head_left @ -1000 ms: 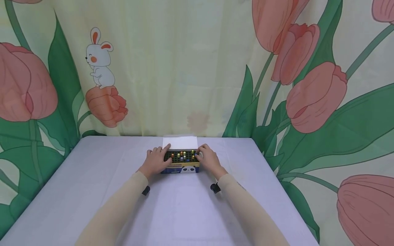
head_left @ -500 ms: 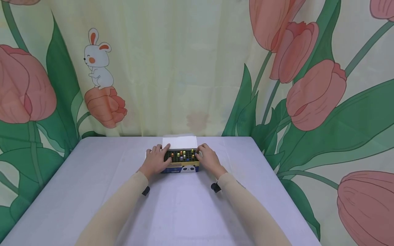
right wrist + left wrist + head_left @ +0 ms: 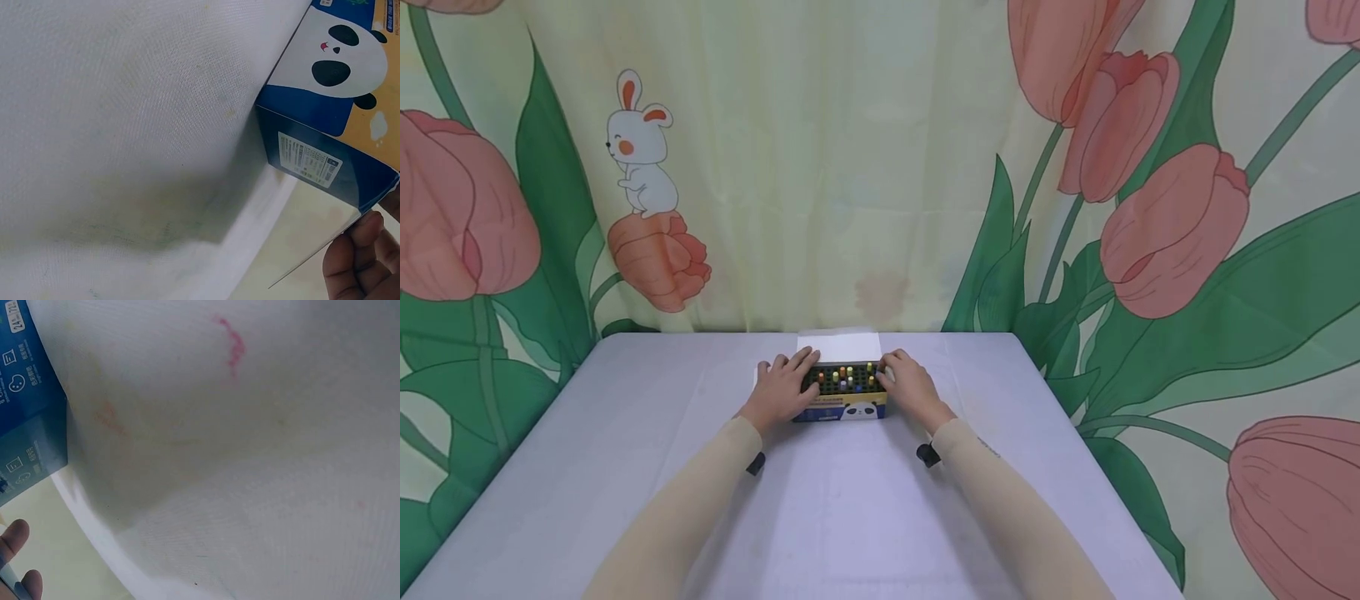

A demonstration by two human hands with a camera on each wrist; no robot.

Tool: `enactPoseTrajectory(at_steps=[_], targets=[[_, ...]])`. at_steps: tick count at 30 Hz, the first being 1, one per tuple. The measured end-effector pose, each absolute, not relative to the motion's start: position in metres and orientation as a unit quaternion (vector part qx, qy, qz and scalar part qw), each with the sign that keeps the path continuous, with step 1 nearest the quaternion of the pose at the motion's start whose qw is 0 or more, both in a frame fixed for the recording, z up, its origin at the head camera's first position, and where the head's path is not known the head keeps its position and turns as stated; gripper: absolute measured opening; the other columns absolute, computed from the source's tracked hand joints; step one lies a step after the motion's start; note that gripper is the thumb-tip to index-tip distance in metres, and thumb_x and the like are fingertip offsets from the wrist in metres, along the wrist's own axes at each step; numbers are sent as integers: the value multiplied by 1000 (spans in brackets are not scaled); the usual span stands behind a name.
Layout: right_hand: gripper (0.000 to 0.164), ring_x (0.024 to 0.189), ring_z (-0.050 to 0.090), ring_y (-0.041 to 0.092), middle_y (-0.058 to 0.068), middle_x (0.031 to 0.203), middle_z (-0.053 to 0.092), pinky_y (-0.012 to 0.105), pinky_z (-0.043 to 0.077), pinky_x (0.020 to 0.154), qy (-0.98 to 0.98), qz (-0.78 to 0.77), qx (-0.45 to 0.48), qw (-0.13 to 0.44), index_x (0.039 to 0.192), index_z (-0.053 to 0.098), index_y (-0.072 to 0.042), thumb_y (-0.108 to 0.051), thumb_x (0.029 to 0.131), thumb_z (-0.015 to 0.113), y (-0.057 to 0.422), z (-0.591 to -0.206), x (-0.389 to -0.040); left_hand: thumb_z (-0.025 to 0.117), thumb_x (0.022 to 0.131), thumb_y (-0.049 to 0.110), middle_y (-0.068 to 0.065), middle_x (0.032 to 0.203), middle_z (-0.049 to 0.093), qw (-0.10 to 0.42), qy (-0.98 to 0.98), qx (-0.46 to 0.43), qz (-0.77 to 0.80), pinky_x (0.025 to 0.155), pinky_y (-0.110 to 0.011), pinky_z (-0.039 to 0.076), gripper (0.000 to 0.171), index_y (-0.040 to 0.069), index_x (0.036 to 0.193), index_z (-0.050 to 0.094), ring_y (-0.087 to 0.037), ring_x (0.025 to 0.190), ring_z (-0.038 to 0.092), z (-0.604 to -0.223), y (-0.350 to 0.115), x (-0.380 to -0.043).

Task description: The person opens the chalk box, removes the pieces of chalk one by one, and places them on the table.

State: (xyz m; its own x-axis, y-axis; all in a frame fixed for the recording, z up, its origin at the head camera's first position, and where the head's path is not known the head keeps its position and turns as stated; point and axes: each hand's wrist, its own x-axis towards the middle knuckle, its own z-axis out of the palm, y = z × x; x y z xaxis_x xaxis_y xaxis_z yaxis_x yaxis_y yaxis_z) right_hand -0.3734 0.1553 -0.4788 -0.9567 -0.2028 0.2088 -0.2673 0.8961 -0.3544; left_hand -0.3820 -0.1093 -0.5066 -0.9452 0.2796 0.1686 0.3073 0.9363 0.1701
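A blue and yellow cardboard box [image 3: 835,407] with a panda on its front stands near the back of the table, its white lid [image 3: 841,346] raised behind. Its black holed tray [image 3: 831,388] holds several upright sticks with coloured ends [image 3: 842,376]; whether they are markers or crayons is unclear. My left hand [image 3: 779,389] rests over the box's left end, fingers spread toward the lid and thumb at the tray. My right hand [image 3: 912,387] touches the top right corner with bent fingers [image 3: 369,269]. Whether they pinch a stick or the box rim is hidden.
White cloth covers the table [image 3: 865,517], with faint coloured stains in the wrist views. A curtain [image 3: 835,167] printed with tulips and a rabbit hangs just behind the table's back edge.
The left fingers have shifted slightly right along the lid, and the right hand's fingertips have moved very slightly at the corner. The box stays in place.
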Motion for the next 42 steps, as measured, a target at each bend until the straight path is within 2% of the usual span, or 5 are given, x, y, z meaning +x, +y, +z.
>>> enactPoseTrajectory(at_steps=[16,24,33,37,42], targets=[[21,103,69,24,8,121,71,43,56,88,-966,216,129,67,119,67,-15,-29,106,60,156,-469,-377,38,99,54,-6,168,35,83,-979,-154,-102,106,-68,31,71,24,164,32,-41,135,45,-510,-110,-384],[18,87,69,19,7,114,74,38,56,76,-965,215,128,74,118,63,-17,-30,107,57,155,-466,-377,39,99,53,-7,167,35,85,-978,-156,-107,106,-68,31,71,23,164,33,-42,135,46,-509,-110,-381],[20,84,74,22,12,111,77,37,56,72,-963,219,129,88,122,58,-15,-29,110,51,153,-463,-375,40,100,51,-8,168,35,73,-980,-156,-103,107,-70,30,71,22,164,33,-42,136,46,-505,-113,-376],[21,87,74,23,13,115,76,37,55,72,-959,247,113,86,122,58,-14,-30,110,51,154,-461,-375,40,100,50,-9,167,35,70,-979,-156,-107,106,-70,29,70,21,164,33,-43,136,45,-502,-112,-373],[20,98,73,26,13,120,75,40,56,80,-947,287,102,105,121,56,-14,-29,110,51,157,-455,-377,40,101,50,-9,167,35,69,-980,-156,-103,106,-70,29,70,21,164,33,-43,136,45,-499,-109,-373]])
